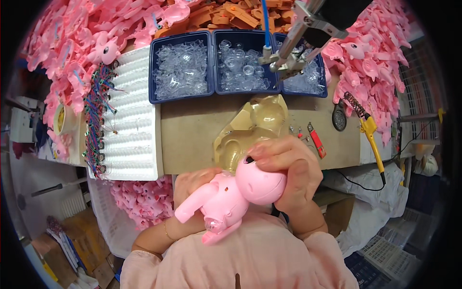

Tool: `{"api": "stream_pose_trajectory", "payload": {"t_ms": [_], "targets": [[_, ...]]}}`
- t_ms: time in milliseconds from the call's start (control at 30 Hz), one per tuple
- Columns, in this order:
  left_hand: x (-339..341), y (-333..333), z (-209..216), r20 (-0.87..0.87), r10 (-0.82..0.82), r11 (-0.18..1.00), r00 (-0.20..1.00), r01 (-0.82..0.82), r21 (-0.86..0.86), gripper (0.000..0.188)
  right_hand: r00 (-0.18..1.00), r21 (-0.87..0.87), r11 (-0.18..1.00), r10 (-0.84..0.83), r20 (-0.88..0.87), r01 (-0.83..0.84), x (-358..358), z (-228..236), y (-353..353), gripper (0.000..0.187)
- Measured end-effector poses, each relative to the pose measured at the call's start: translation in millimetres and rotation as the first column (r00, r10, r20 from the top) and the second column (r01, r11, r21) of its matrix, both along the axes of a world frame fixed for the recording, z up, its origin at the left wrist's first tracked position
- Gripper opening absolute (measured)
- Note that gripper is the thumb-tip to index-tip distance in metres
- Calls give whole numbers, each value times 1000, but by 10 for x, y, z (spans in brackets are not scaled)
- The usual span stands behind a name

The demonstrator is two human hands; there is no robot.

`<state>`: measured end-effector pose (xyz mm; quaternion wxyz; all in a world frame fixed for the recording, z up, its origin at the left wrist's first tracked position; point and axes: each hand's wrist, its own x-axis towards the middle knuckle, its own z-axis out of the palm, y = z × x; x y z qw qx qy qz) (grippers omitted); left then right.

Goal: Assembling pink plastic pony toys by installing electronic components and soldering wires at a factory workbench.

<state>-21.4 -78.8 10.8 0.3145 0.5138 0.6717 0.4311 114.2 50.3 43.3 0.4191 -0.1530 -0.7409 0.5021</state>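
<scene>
Tilting at six o'clock of the glossy tan moulded tray (pixel 250 129), the smooth pink plastic toy figure (pixel 225 200) looks light, stiff and slippery, best held by torso and head. Fingers of the right hand (pixel 293 171) grip its head; the left hand's (pixel 195 184) closure is hidden.

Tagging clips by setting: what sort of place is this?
Probably a toy-assembly station in a workshop or factory: heaps of pink plastic parts, blue bins of clear plastic pieces, and what looks like a yellow-handled soldering iron.

Cardboard boxes (pixel 86 236) stand near a brown-topped worktable (pixel 187 135).
</scene>
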Motion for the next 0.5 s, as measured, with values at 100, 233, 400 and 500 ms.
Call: {"api": "stream_pose_trajectory", "payload": {"t_ms": [100,233,400,500], "targets": [[-29,-34,28,111,-25,997,993,32,-66,17,995,-82,996,-49,-90,42,-60,-40,6,38],[-129,-108,-98,404,-178,982,897,190,11,40,979,-282,957,-4,204,62,-21,47,46,48],[-242,-116,-387,986,-21,966,164,259,-23,92,782,-535,636,618,-80,-557,120,177,272,90],[-180,-46,-283,996,-24,946,91,323,-7,91,862,-262,877,459,216,-402,-12,132,103,88]]}}
